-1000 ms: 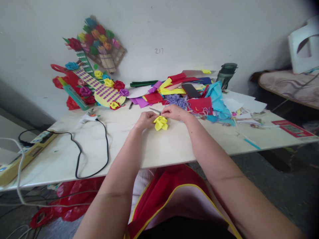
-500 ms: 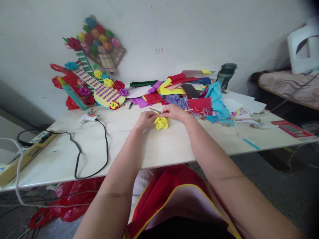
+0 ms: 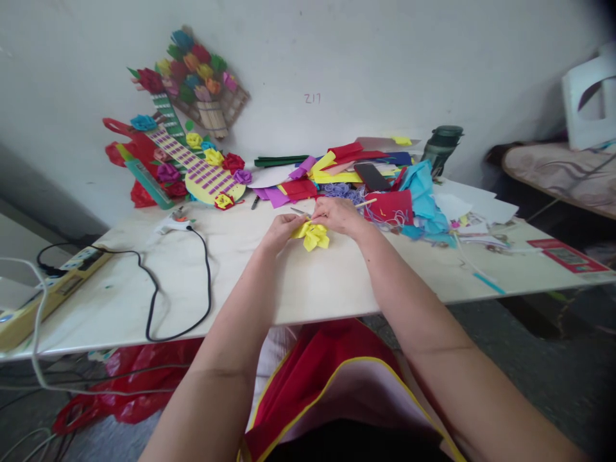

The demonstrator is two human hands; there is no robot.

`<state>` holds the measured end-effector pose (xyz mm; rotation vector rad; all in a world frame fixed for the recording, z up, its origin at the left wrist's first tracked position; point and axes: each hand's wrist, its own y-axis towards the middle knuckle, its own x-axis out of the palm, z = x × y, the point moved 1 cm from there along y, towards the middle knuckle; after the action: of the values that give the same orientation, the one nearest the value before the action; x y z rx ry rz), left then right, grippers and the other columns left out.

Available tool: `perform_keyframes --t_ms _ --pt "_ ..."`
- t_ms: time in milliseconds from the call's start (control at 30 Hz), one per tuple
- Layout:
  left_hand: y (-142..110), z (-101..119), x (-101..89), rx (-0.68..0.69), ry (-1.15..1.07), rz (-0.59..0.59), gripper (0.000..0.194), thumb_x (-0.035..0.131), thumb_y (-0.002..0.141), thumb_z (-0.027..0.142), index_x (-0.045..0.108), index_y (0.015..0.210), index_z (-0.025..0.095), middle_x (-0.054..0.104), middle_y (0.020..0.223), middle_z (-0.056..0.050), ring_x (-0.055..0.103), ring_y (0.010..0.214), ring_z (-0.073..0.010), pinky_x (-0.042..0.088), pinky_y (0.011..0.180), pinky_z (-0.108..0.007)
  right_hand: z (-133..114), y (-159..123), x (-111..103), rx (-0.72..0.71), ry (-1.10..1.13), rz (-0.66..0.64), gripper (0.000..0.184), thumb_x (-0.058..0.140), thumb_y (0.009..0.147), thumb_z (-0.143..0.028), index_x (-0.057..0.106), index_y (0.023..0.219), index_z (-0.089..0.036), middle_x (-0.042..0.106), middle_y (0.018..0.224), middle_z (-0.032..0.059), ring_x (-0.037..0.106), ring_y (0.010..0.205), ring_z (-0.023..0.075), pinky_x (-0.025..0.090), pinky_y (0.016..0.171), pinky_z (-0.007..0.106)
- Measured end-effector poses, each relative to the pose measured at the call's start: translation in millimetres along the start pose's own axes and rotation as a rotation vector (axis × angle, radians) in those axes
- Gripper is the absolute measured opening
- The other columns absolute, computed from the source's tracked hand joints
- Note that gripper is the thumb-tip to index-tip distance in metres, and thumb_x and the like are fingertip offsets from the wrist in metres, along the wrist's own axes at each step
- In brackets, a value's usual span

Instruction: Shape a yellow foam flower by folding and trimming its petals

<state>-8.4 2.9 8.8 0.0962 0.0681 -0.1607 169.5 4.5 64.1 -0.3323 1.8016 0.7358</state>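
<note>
A yellow paper flower (image 3: 315,239) with pointed petals is between my two hands, low over the table. My left hand (image 3: 283,231) is closed, its thumb and fingers pinching the flower's left edge. Fingertips of my right hand (image 3: 335,215) are pinched together at the flower's top; what lies between them is hidden. From behind the right hand a thin pale stick (image 3: 367,203) sticks out to the right and seems to be in that hand. Just beyond the fingers shows a narrow grey pointed blade (image 3: 299,211), its other end covered.
Behind the hands lie coloured paper strips (image 3: 337,167), a phone (image 3: 371,178) and purple yarn (image 3: 341,191). A dark bottle (image 3: 441,151) stands at the back right. Left are a flowered guitar-shaped craft (image 3: 206,176), a glue bottle (image 3: 147,183), a black cable (image 3: 154,295) and a power strip (image 3: 58,289).
The pale stick's outer end has risen slightly. My fingers have shifted a little on the flower, and more yellow shows beside the left hand. The whole view has moved slightly.
</note>
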Motion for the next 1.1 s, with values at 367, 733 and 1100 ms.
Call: perform_keyframes --t_ms 367,733,1100 --pt "-0.1 4.7 3.9 -0.240 -0.326 0.034 0.019 0.076 0.057 0.019 0.065 0.071 0.010 0.067 0.068 -0.005 0.061 0.061 -0.0135 0.047 0.061 -0.025 -2.7 2.4 4.8 -0.077 0.073 0.036 0.017 0.062 0.083 -0.028 0.077 0.087 -0.023 0.069 0.100 0.0023 0.059 0.084 0.0148 0.031 0.066 0.027" --pt "-3.1 7.2 4.6 -0.222 -0.180 0.060 0.027 0.080 0.058 0.023 0.055 0.058 0.014 0.056 0.052 0.000 0.053 0.047 -0.0110 0.039 0.047 -0.024 -8.0 2.3 4.4 -0.108 0.077 0.035 0.018 0.060 0.082 -0.025 0.078 0.086 -0.022 0.069 0.097 0.0024 0.058 0.082 0.0142 0.030 0.066 0.027" --pt "1.3 3.0 -1.0 -0.294 -0.195 0.080 0.019 0.076 0.058 0.017 0.058 0.059 0.013 0.061 0.057 -0.002 0.057 0.051 -0.0121 0.046 0.054 -0.026 -19.2 1.8 1.6 -0.131 0.037 0.043 0.019 0.059 0.081 -0.022 0.079 0.082 -0.022 0.072 0.099 0.0019 0.060 0.081 0.0147 0.031 0.063 0.027"
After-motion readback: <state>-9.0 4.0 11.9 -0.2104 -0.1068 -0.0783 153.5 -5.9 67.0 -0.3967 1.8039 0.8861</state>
